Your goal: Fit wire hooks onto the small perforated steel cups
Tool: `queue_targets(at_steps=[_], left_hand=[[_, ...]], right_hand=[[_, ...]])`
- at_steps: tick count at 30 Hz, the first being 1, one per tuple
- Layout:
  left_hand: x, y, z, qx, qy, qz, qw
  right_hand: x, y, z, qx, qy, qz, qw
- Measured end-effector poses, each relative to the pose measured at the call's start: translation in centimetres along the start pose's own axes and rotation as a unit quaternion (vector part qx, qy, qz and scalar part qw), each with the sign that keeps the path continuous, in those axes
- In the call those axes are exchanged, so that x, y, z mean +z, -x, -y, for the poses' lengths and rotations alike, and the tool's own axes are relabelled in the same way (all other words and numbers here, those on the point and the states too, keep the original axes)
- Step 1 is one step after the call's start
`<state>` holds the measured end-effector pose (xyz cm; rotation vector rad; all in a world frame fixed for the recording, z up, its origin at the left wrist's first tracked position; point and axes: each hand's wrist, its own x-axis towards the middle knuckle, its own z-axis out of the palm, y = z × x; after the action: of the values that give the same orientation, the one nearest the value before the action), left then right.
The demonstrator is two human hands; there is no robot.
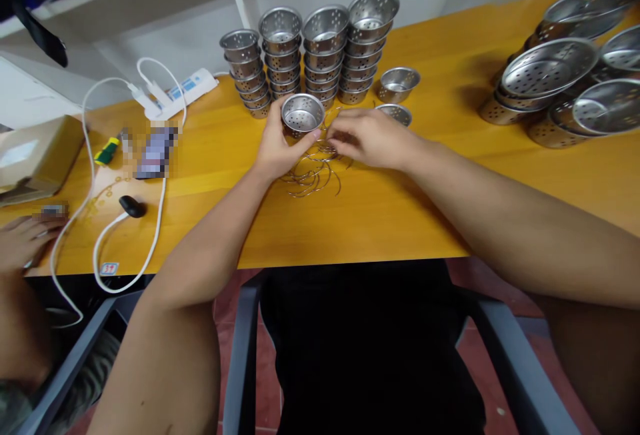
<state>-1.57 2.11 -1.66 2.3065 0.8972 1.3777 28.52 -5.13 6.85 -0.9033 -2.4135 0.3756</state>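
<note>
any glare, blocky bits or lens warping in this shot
Head view: small bright highlights on the held metal cup; head view: blocky pixelation over the phone; head view: soft dark shadows on the table beside the right-edge cups, which look stretched, probably wide-angle distortion.

Cup stacks (323, 55) stand behind the wires (313, 172); phone (156, 152) lies left; larger stacked baskets (550, 78) stand right.
</note>
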Motion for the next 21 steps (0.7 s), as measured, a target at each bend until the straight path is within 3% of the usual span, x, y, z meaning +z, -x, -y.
queue_targets(at_steps=[8, 14, 21], left_hand=[[-0.5, -0.5, -0.2, 0.025, -0.029, -0.059, 0.998], [-0.3, -0.4, -0.6, 0.036, 0.003, -0.036, 0.999], [-0.2, -0.4, -0.9, 0.028, 0.014, -0.017, 0.999]], right_hand=[[-0.9, 0.2, -2.1, 0.079, -0.075, -0.122, 0.987], [-0.8, 0.1, -2.7, 0.106, -0.112, -0.172, 0.973], [-0.7, 0.0, -1.6, 0.094, -0.169, -0.19, 0.963]])
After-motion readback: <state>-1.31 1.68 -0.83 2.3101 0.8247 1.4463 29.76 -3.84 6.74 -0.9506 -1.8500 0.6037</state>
